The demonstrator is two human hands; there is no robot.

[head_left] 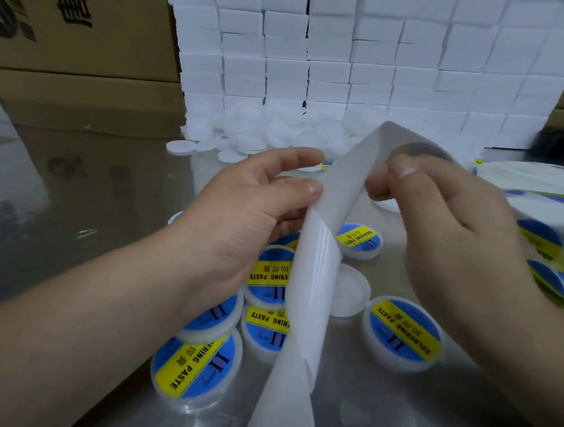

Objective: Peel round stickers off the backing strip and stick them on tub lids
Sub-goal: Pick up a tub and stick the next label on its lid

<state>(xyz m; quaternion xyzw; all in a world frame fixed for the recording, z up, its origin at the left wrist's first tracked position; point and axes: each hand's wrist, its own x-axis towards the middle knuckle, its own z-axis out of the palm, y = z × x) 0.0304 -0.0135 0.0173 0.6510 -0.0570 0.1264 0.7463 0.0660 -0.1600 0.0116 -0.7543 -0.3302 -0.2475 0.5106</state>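
Both hands hold the translucent white backing strip point(316, 281) up above the shiny metal tabletop point(378, 400). The left hand point(251, 211) has its grip pinched on the strip's edge, thumb against forefinger. The right hand point(439, 216) pinches the strip's upper part, where a dark round sticker point(423, 152) shows through the film; whether the fingers already have the sticker's edge is too blurred to tell. Below, several labelled white tub lids point(404, 329) carry blue-and-yellow stickers. One bare white lid point(352, 290) lies among them, and a heap of bare lids point(262, 136) sits at the back, so much work likely remains.
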